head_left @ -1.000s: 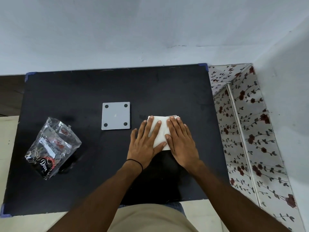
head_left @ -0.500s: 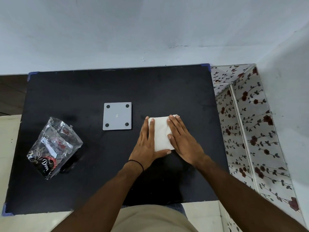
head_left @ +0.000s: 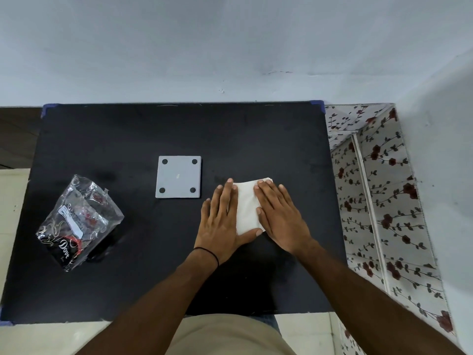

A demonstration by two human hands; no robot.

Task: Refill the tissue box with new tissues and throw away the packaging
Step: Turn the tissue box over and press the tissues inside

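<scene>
Bare forearms, thin black band [head_left: 210, 253] on left wrist, beige garment [head_left: 225, 336] below

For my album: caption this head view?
Left hand and right hand flat on white tissue stack, black table.

Wall: pale blue-grey painted wall [head_left: 230, 42] behind the table, with a faint scuff mark.
Table: square black tabletop [head_left: 179, 129] with blue corner guards, pushed against the wall.
Right side: fabric cabinet [head_left: 384, 201], white with dark red roses and vines.
Floor: cream tiles [head_left: 10, 201], dark wood strip at far left.
Light: soft, even.
</scene>
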